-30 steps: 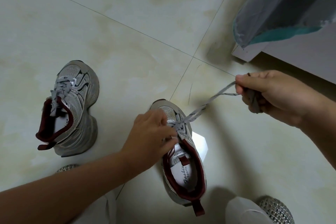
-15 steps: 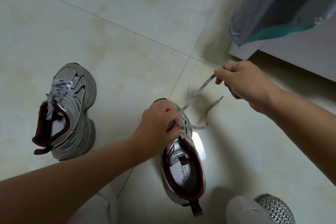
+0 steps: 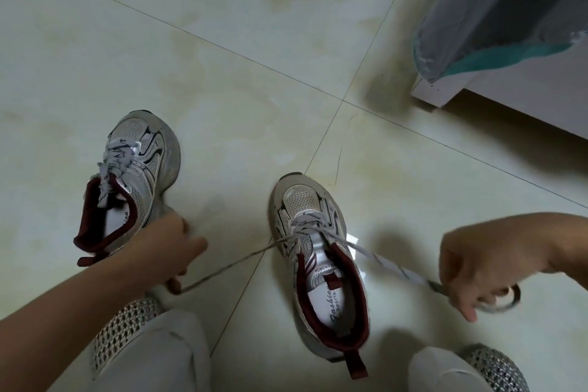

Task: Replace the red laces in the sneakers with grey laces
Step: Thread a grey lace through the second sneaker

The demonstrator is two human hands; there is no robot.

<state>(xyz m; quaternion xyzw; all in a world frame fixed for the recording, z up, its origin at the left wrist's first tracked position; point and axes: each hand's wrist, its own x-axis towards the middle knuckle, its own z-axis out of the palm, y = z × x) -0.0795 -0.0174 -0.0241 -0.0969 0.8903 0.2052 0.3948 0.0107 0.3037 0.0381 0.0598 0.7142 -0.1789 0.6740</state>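
Two sneakers are standing on the tiled floor [image 3: 222,25]; the right sneaker [image 3: 321,264] is lying between both hands, left hand [image 3: 171,251] and right hand [image 3: 477,264] each pinching a taut grey lace [image 3: 222,270] end.

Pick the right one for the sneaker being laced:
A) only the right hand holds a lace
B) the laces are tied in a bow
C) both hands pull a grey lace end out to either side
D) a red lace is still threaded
C: the left hand and right hand each grip an end of the grey lace running out sideways from the sneaker.
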